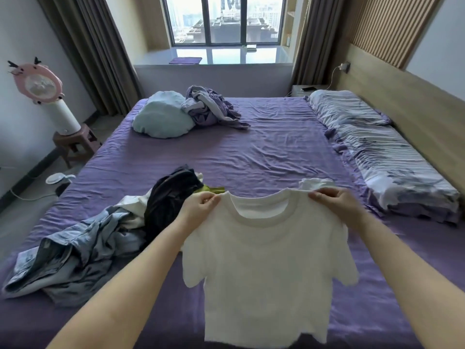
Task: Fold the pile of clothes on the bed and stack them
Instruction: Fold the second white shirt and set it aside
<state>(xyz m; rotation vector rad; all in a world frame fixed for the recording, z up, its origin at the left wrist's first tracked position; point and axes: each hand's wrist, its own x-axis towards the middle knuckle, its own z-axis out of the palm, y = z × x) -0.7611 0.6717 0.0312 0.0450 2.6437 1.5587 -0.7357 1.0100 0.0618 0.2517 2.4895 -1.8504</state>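
Pinching the white T-shirt (266, 260) at each shoulder, your left hand (201, 205) and right hand (334, 200) hold it hanging flat above the near bed (276, 137), likely to square it for folding; the unfolded pile (100, 230) waits at left.

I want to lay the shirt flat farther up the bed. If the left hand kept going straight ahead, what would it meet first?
Probably the dark garment of the clothes pile, just beyond the left hand; depth is unclear.
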